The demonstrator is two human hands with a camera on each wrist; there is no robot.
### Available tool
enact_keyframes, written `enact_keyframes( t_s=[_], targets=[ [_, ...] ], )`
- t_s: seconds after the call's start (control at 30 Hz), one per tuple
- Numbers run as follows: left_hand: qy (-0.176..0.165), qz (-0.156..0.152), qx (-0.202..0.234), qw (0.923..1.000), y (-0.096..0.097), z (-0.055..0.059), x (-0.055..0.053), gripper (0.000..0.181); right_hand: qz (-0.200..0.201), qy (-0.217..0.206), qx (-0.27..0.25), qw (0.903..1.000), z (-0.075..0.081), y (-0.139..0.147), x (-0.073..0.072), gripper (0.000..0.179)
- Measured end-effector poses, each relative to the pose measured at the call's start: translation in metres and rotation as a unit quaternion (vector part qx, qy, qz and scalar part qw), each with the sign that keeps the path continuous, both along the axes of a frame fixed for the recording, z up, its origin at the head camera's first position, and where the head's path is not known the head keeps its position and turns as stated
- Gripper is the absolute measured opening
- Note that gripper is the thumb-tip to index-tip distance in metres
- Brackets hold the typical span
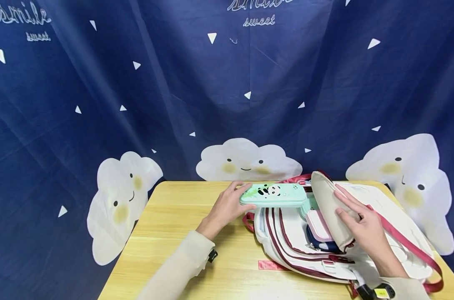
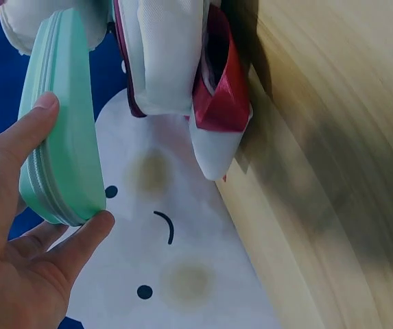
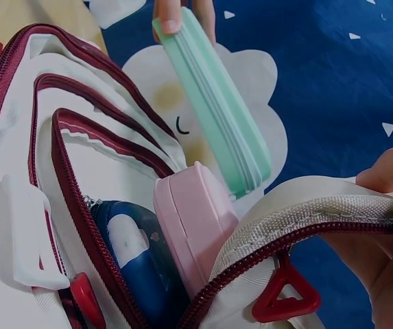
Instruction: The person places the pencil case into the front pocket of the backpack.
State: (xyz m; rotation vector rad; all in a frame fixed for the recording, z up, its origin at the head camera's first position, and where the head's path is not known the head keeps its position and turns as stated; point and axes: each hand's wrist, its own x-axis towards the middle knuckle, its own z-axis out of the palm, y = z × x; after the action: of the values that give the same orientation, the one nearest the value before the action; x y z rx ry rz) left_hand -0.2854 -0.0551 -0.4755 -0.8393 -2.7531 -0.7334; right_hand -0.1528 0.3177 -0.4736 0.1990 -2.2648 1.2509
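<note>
My left hand (image 1: 229, 204) holds a mint-green zipped pencil case (image 1: 275, 196) by its left end, raised over the open backpack (image 1: 294, 229). A panda decorates the case's top. In the left wrist view, the thumb and fingers pinch the pencil case (image 2: 66, 130) from opposite sides. My right hand (image 1: 365, 227) grips the backpack's cream front flap (image 1: 326, 208) and holds it away from the pocket. Inside the pocket stand a pink case (image 3: 189, 219) and a navy item (image 3: 138, 253) with a white patch. Another mint-green thing (image 1: 308, 205) shows partly behind the pink case.
The white backpack with dark red zippers lies on a wooden table (image 1: 181, 216). A red strap (image 1: 407, 241) loops along its right side, and a red strip (image 1: 271, 265) lies by its lower edge. Behind the table hangs a navy curtain (image 1: 174, 104) with smiling clouds.
</note>
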Motion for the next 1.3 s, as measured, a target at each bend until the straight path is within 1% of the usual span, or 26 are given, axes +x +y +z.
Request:
enact_keyframes(
  t_s=[0.13, 0.4, 0.67, 0.93, 1.03, 1.17, 1.3],
  targets=[
    [-0.001, 0.0, -0.009, 1.0, 0.008, -0.004, -0.001, 0.083, -0.002, -0.001, 0.0, 1.0, 0.0, 0.0, 0.0, 0.047],
    [0.012, -0.011, -0.018, 0.9997, 0.019, -0.009, -0.002, 0.082, 0.0, 0.001, -0.002, 1.0, -0.001, 0.001, 0.0, 0.047],
    [0.01, -0.009, -0.031, 0.9994, 0.03, -0.013, -0.003, 0.083, 0.0, 0.009, -0.007, 0.9999, -0.001, 0.002, -0.001, 0.047],
    [0.006, -0.008, -0.041, 0.9991, 0.039, -0.016, -0.004, 0.084, -0.006, 0.004, -0.007, 0.9999, 0.0, 0.0, -0.001, 0.046],
    [0.003, -0.01, -0.044, 0.999, 0.041, -0.018, -0.004, 0.083, 0.0, 0.006, -0.012, 0.9999, -0.001, 0.0, -0.001, 0.046],
    [0.001, -0.01, -0.05, 0.9987, 0.045, -0.02, -0.003, 0.083, 0.005, 0.0, -0.015, 0.9999, -0.001, 0.001, -0.002, 0.047],
    [0.004, -0.011, -0.05, 0.9987, 0.049, -0.022, -0.003, 0.082, -0.002, -0.013, -0.01, 0.9999, -0.001, 0.002, -0.001, 0.046]
  ],
)
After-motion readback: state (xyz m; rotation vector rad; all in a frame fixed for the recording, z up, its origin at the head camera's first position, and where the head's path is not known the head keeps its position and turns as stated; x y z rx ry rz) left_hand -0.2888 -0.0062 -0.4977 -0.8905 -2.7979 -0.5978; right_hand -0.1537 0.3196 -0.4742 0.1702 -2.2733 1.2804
